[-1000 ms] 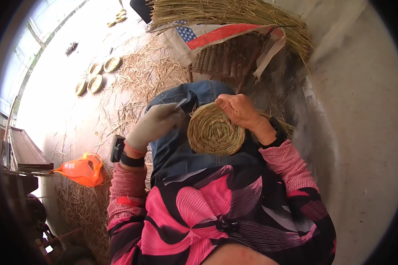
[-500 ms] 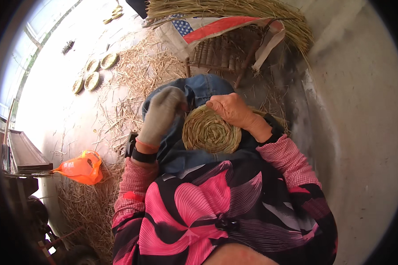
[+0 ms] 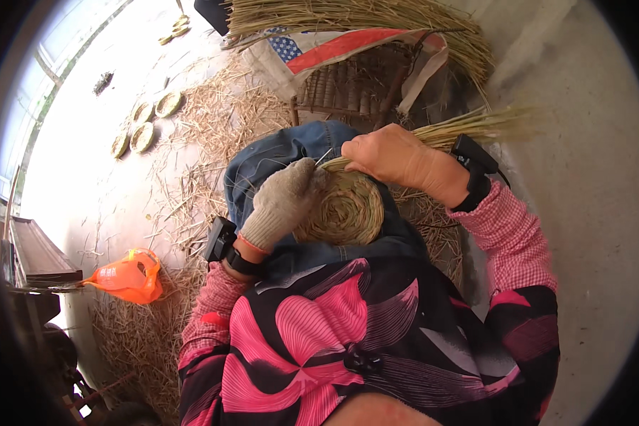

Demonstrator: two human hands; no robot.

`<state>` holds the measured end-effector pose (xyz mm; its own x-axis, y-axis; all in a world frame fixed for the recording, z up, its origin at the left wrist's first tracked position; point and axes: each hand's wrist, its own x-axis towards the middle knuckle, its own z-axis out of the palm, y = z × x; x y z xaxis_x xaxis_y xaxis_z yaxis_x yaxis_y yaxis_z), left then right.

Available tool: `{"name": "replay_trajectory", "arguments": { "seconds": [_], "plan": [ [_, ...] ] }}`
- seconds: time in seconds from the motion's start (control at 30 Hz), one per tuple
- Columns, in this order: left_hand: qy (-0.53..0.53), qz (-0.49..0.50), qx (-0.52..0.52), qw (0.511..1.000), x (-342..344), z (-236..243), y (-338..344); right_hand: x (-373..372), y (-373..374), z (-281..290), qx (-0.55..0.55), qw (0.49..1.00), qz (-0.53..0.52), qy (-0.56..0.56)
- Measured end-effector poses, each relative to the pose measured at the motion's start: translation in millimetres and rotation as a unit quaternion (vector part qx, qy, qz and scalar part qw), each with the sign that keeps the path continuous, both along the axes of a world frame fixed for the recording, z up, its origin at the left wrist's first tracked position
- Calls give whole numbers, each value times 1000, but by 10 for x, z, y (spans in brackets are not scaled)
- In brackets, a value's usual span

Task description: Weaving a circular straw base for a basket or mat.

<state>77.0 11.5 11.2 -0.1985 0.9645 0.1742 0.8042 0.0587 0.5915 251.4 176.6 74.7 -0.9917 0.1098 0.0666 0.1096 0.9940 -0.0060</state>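
Observation:
A round coiled straw mat (image 3: 344, 209), woven in a spiral, rests on my lap over blue denim. My left hand (image 3: 289, 192), in a grey knitted glove, is closed at the mat's upper left rim. A thin, shiny needle-like piece (image 3: 324, 155) sticks up beside its thumb; which fingers hold it is hidden. Bare, my right hand (image 3: 387, 154) grips a bundle of straw (image 3: 468, 128) at the mat's upper edge. The loose ends of this bundle fan out to the right behind the wrist.
A large straw sheaf (image 3: 362, 18) lies over a striped cloth sack (image 3: 341, 50) on a low bamboo seat (image 3: 348, 85) ahead. Shallow straw baskets (image 3: 142, 136) stand on the floor at far left. An orange plastic bag (image 3: 130, 277) hangs at left; straw scraps (image 3: 206, 135) litter the floor.
My left hand has come down and right onto the mat's rim. My right hand has shifted slightly up and right, its forearm swinging outward, and the straw bundle now points up and right.

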Motion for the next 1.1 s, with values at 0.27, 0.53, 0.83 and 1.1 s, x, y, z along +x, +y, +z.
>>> {"name": "replay_trajectory", "arguments": {
  "seconds": [0.27,0.53,0.83,1.1],
  "plan": [
    [6,23,-14,1000,25,-114,-2,174,-335,-396,92,981,-69,154],
    [0,49,20,999,62,-180,-108,135,-624,-885,47,943,-191,269],
    [-164,6,186,969,-288,-160,-250,88,-481,-931,-38,927,-169,332],
    [6,167,82,983,-964,-129,-571,155,-300,-872,-82,936,-247,239]
  ]
}}
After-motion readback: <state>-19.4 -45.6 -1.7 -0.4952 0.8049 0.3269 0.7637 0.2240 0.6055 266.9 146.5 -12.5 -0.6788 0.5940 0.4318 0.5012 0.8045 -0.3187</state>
